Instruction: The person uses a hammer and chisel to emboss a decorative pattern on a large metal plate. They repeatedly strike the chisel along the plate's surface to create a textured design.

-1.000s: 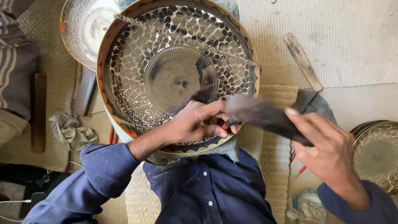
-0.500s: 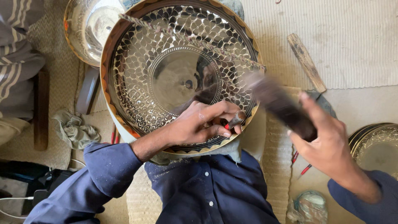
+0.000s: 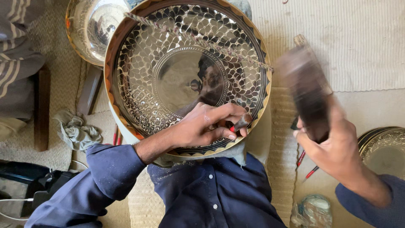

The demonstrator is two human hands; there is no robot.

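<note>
I see left hand pinching chisel on mostly-patterned tray rim, right hand fisted round raised mallet.

No packages, labels, signs or screens show in this view

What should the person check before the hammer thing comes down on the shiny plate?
1. Left hand grips the small punch tool: ok, the fingers are closed round it.
2. Tool tip rests on the engraved metal plate near its lower rim: ok.
3. Right hand holds the dark mallet: ok, raised beside the plate, blurred.
4. Mallet lined up over the tool: not ok, it is off to the right.
5. Plate steady on the lap: cannot tell.
6. Twisted cord lies across the plate, away from the tool: ok.
</note>
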